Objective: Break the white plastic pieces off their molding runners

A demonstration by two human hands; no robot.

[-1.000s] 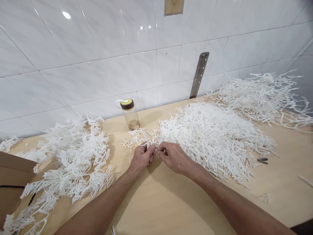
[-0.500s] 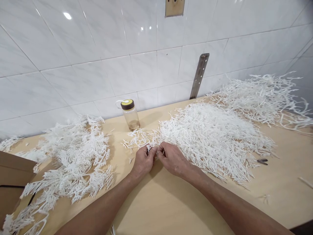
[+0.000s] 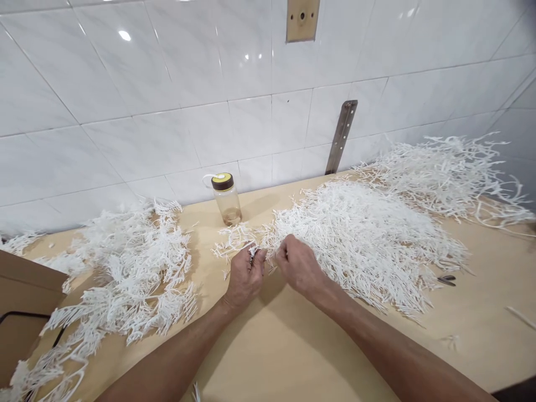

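My left hand [image 3: 245,276] is closed around a white branched strand [image 3: 253,251], whose tip shows between thumb and curled fingers. A short way to its right, my right hand [image 3: 299,263] has its fingertips pinched together; whatever they hold is hidden. The right hand is at the left edge of a broad pile of thin white strands [image 3: 364,240]. Just beyond the left hand lies a small loose cluster of white curly pieces [image 3: 234,237]. The strands look like plastic, though the material is not certain.
A clear bottle with a dark and yellow lid [image 3: 226,201] stands near the tiled wall. Bushy white sprigs [image 3: 134,262] cover the left side, beside a cardboard box [image 3: 29,301]. Longer strands [image 3: 452,173] lie back right, small dark snips [image 3: 446,280] lie right, and a metal bracket [image 3: 341,137] leans by the wall.
My right hand has drawn slightly right, away from the left hand, widening the gap between them. The left hand stays nearly in place. The whole view has shifted slightly.
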